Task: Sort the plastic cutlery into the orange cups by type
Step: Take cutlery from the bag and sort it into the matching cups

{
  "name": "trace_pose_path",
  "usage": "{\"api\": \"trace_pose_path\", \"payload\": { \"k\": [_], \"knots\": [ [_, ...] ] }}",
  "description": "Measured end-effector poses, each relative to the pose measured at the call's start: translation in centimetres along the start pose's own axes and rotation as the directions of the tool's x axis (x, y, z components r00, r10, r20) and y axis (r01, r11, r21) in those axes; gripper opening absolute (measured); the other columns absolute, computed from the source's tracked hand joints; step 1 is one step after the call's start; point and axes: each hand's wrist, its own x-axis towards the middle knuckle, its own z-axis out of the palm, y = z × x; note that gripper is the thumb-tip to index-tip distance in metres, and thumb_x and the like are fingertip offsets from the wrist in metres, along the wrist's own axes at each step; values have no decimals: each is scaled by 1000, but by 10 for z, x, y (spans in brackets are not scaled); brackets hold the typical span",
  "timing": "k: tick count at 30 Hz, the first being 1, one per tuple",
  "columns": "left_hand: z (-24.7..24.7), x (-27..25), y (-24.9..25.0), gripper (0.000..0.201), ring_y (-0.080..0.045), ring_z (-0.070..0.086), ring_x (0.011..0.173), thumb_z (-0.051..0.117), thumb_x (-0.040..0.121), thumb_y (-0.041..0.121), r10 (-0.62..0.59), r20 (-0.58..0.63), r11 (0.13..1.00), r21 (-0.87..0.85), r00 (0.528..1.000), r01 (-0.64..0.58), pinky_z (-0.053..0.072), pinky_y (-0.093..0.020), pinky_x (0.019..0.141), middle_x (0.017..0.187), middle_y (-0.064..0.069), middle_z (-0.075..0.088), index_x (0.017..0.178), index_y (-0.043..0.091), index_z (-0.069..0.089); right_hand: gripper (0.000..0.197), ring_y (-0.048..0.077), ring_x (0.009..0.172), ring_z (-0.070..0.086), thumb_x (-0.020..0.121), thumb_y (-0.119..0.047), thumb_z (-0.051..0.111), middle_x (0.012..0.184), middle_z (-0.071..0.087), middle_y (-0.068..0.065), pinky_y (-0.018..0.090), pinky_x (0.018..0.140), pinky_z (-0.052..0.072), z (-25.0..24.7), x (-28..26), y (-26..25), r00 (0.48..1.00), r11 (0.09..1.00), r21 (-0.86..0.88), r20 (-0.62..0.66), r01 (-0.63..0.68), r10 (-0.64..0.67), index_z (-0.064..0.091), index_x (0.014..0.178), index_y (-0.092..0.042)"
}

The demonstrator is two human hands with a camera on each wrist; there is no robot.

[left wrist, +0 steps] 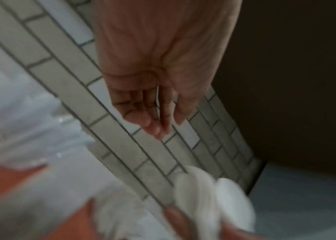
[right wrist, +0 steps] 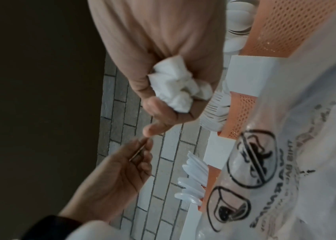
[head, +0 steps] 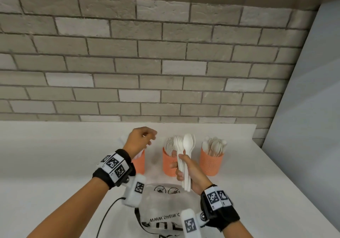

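Three orange mesh cups stand in a row on the white counter. The left cup (head: pixel 139 164) is partly hidden by my left wrist and holds knives (right wrist: pixel 192 177). Forks (head: pixel 172 142) fill the middle cup (head: pixel 168 166), and spoons (head: pixel 215 144) fill the right cup (head: pixel 211 164). My right hand (head: pixel 182 166) grips a bundle of white spoons (head: pixel 187 145) upright in front of the middle cup; their handle ends (right wrist: pixel 171 86) stick out of the fist. My left hand (head: pixel 150 138) hovers above the left cup, fingers relaxed (left wrist: pixel 158 128) and holding nothing.
A clear plastic bag (head: pixel 161 206) with black print lies on the counter in front of the cups. A black cable (head: pixel 108 212) runs at its left. A brick wall (head: pixel 147 62) rises behind the cups. The counter's right edge (head: pixel 276 166) slants close to the right cup.
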Motion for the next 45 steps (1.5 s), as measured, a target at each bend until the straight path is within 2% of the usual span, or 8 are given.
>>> {"api": "trace_pose_path", "payload": {
  "k": [4,11,18,23,30,33,38,45],
  "knots": [
    [23,-20,22,18,-10,55,62,53,92,14,-136,194,967,-189,972,173,43,-15,51,86,-1,63,106,7,62,22,8,37,40,97,-18,41,64,64,7,18,36,33,7,4,-2,999,997,-65,-15,47,-48,51,114,-8],
    [52,-25,21,21,-11,52,57,63,87,24,-247,191,904,-308,950,297,40,-13,40,78,-3,59,99,8,57,16,8,40,42,98,-18,42,68,63,6,18,39,35,9,-1,-1,994,977,-185,4,106,-108,54,107,-13],
    [58,-24,19,11,-11,53,62,48,96,15,-250,324,749,-532,912,394,46,-16,49,79,-4,60,92,13,57,34,8,45,49,97,-36,41,69,63,4,18,43,39,-3,-8,-5,998,998,36,23,57,-58,63,94,-10],
    [63,-25,21,17,-13,54,67,41,98,14,-252,401,653,-601,881,460,46,-21,58,82,-4,62,92,14,56,22,8,43,48,98,-26,44,65,53,2,18,39,39,-12,-9,-6,996,997,-8,-25,80,-80,60,96,-12],
    [72,-28,29,36,-21,62,79,50,93,40,-255,312,758,-523,915,389,52,-27,67,94,-12,68,100,8,63,25,4,42,45,98,-21,44,68,50,1,17,38,35,-16,-10,-5,954,914,-332,-102,235,-282,44,122,-13],
    [75,-28,29,30,-17,66,69,59,90,28,-226,223,827,-471,948,308,56,-23,62,91,-12,70,108,3,59,23,6,44,44,97,-22,46,70,52,0,17,38,33,-17,-11,-4,944,885,-392,-106,249,-313,44,118,-14],
    [77,-24,27,22,-17,62,65,50,94,7,-227,142,902,-342,964,263,55,-16,48,88,-15,64,112,-2,57,22,5,42,46,98,-24,45,76,56,9,18,38,35,-22,-12,-4,948,863,-443,-79,244,-309,48,117,-14],
    [70,-20,26,19,-21,63,69,51,91,-2,-261,270,917,-232,927,325,56,-21,47,87,-12,59,109,3,50,21,10,49,59,97,-27,45,72,63,6,22,43,49,-35,-19,-8,975,885,-428,-35,185,-221,55,113,-19]
  ]
}}
